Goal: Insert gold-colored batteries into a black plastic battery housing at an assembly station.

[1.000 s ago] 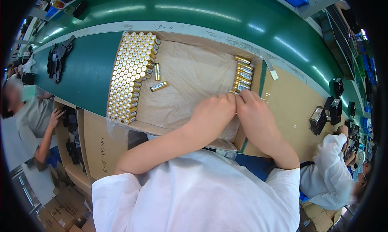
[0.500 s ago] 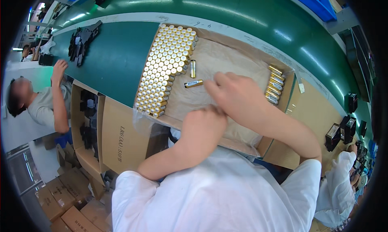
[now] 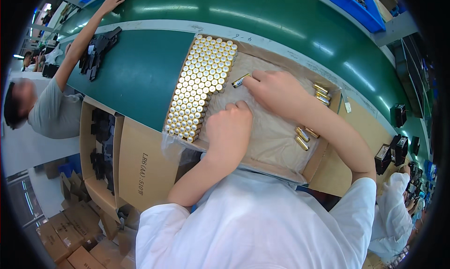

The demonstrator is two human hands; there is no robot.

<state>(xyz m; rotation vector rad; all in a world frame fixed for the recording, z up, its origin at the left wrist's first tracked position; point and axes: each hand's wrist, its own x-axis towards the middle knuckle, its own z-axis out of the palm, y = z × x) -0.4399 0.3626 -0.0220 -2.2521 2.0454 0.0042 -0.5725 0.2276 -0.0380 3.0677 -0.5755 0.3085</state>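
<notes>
At the box [image 3: 323, 149] on the tabletop [image 3: 136, 77], head view: the right hand [image 3: 276, 88] reaches across the plastic liner [image 3: 269, 133], its fingers [image 3: 249, 79] pinched narrow on one lying battery [image 3: 241, 80] just beside the upright battery block [image 3: 201, 86]. The left hand [image 3: 229, 128] rests on the liner near the block, fingers curled; whether it holds anything cannot be told. Loose batteries [image 3: 302, 138] lie well apart at the right wall, more [image 3: 321, 94] near the far corner. Judged step: adding singles to the standing block. The next move would call for tipping the battery upright and seating it against the row without toppling neighbours.
</notes>
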